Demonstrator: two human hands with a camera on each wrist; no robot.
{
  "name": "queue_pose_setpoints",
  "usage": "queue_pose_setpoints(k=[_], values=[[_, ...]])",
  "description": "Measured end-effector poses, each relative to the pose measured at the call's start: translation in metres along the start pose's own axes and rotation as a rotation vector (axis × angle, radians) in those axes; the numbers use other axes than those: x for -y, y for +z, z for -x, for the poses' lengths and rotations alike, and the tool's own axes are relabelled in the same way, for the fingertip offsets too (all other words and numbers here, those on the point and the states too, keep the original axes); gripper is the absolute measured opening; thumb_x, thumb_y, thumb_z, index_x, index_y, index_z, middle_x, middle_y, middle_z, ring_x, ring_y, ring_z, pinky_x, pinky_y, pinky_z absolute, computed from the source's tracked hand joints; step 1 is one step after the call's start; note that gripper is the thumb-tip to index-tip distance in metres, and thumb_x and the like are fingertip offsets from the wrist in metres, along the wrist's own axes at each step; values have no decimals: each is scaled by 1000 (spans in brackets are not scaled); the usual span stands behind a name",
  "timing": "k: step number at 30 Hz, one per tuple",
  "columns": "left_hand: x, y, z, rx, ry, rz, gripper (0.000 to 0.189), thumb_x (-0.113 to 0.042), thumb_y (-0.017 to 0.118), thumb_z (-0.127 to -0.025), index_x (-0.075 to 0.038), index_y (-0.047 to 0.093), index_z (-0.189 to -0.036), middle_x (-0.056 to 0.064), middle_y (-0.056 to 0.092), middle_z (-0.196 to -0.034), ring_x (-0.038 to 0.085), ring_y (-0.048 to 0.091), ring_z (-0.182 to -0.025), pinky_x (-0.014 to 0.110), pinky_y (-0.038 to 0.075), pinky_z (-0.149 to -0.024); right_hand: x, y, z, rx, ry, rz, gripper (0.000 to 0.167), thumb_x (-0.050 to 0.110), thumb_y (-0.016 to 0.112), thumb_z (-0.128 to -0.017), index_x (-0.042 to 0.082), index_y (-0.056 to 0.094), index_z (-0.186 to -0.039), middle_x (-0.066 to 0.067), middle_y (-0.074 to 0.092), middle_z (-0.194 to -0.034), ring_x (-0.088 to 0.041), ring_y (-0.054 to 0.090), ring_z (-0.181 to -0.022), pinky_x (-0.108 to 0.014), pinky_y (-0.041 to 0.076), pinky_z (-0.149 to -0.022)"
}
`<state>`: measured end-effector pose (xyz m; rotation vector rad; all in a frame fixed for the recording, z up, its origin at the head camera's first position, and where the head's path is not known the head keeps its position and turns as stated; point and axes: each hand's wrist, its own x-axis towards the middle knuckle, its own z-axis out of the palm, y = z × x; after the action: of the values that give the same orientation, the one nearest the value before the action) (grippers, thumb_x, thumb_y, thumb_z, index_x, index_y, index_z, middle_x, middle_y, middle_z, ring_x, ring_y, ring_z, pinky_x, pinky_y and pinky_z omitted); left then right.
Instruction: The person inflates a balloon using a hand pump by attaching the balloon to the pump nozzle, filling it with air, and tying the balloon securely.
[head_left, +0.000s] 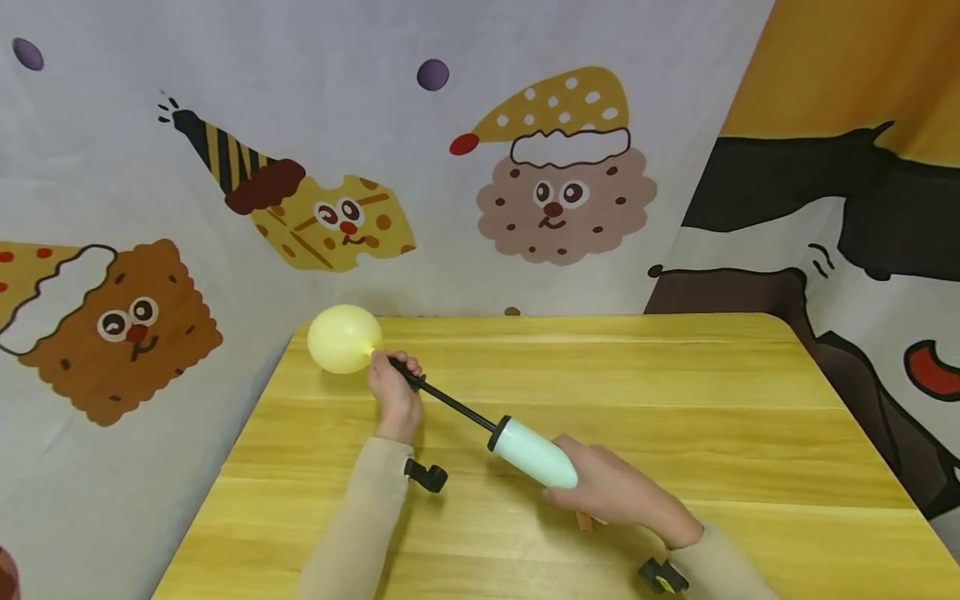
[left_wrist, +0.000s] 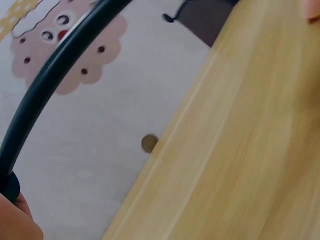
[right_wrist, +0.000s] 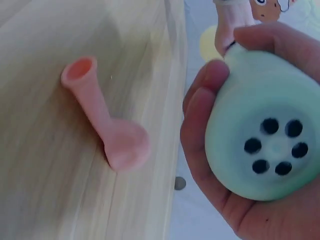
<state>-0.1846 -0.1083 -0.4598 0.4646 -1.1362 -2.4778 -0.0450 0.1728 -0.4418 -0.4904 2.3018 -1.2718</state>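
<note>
At the table's far left, a partly inflated yellow balloon (head_left: 341, 340) sits at the black end of a mint-green balloon pump (head_left: 528, 450). My left hand (head_left: 393, 396) grips that end, thumb right by the balloon's neck; the nozzle is hidden. A black rod (left_wrist: 50, 75) runs from there to the pump's body. Curled round the body, my right hand (head_left: 615, 483) holds it above the table, and its holed rear end faces the right wrist view. Below that hand an uninflated pink balloon (right_wrist: 125, 142) lies on the wood, mostly covered in the head view.
The yellow wooden table (head_left: 675, 375) reaches back to a cloth wall (head_left: 450, 250) printed with cartoon biscuits. Black wrist mounts (head_left: 426, 475) stick out from both sleeves. A dark printed cloth (head_left: 772, 183) hangs at the right.
</note>
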Motion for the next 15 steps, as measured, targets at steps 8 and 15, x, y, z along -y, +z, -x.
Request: queue_pose_setpoints(k=[8,15], values=[[11,6,15,59,-1,-29,40,-25,28,-115,-9,48,-84,0,52,-68,9,50,-51,21,43,-49,8,14,-15,-70,50,54,57,24,76,-91,3,47,-136,-14,61,-91,-24,59,-38,-45,51,-34],[31,9,36,74,-46,-49,37,-24,28,-115,-10,47,-87,0,52,-71,10,50,-53,21,43,-50,14,28,-35,-138,42,156,53,24,79,-86,-1,51,-124,-10,61,-87,-15,57,-51,-31,50,-38]])
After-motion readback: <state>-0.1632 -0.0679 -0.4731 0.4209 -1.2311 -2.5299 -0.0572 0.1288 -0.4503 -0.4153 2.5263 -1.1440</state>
